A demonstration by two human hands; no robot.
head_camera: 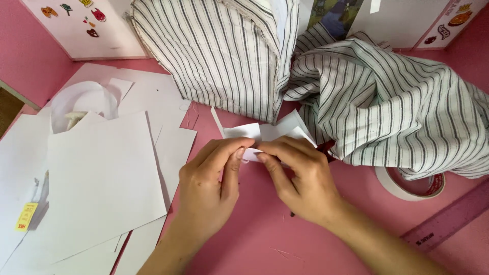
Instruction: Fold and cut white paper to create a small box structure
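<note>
Both of my hands meet at the middle of a pink table [254, 239]. My left hand [211, 186] and my right hand [300, 175] pinch the same small white paper piece [275, 132], thumbs and forefingers touching at its lower edge. The paper's folded corners stick up behind my fingers. A thin white paper strip [218, 122] lies just behind it. A dark red bit [326, 147] peeks out beside my right hand; what it is I cannot tell.
Striped white fabric [377, 102] is heaped at the back and right. A tape roll [412, 186] sits under its edge. Large white paper sheets [102, 178] cover the left. A pink ruler [448, 219] lies at right. White boards with stickers [86, 25] stand behind.
</note>
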